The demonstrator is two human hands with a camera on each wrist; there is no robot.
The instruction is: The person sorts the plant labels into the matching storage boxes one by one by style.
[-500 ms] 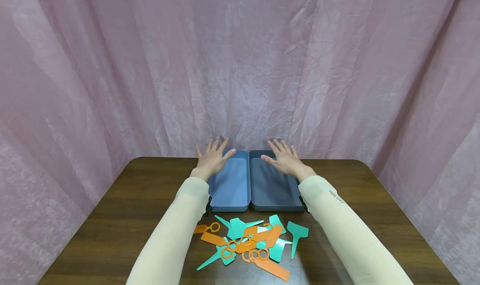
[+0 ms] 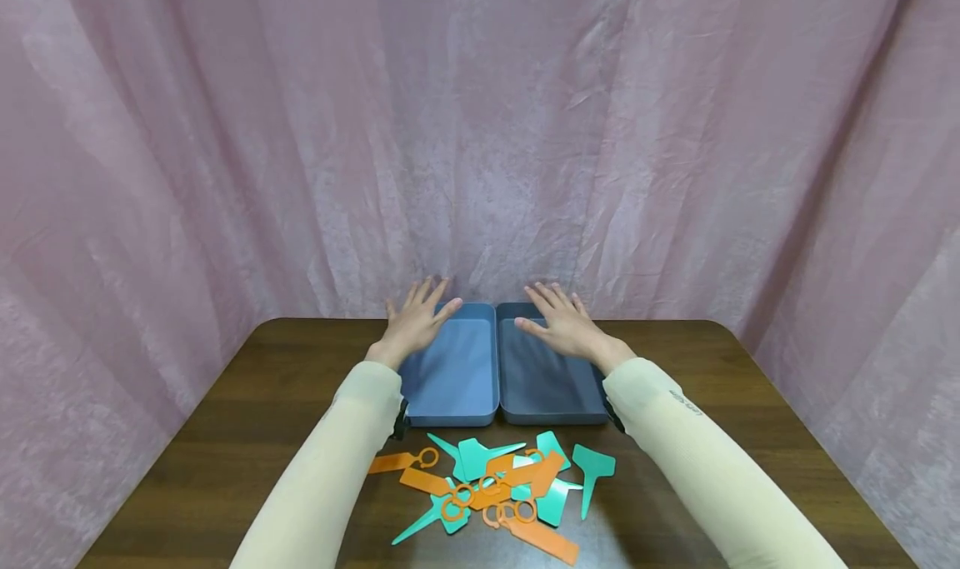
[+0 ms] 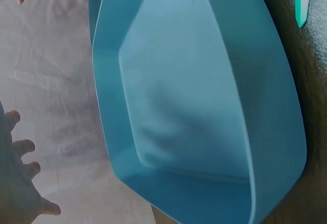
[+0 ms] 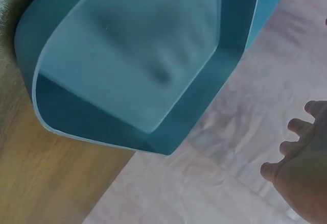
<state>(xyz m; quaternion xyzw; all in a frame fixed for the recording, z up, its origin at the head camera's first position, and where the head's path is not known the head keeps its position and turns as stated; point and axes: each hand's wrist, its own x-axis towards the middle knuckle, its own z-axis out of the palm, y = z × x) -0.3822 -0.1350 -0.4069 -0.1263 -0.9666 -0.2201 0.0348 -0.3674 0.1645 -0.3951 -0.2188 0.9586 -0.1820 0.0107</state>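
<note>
Fingers spread, my left hand [image 2: 411, 327] hovers over the outer left side of the blue tray [image 2: 457, 377]. My right hand [image 2: 566, 326], also spread and holding nothing, is above the darker grey-blue tray [image 2: 546, 390]. In the wrist views both trays appear bare inside, with soft hand shadows on their floors. Nearer me lies a loose pile of flat plastic tags: several orange ones with ring ends [image 2: 542, 540] and several green T-shaped ones with pointed stems [image 2: 594, 469]. They overlap, so some are partly hidden.
The trays stand side by side near the back of the brown wooden table [image 2: 300, 402]. A pink curtain [image 2: 480, 136] hangs behind and along both sides. One orange tag [image 2: 392, 463] is partly covered by my left sleeve.
Both hands have shifted slightly to the left in the head view, the left one a little more. More of the blue tray and the leftmost orange tag shows. The tags stay put.
</note>
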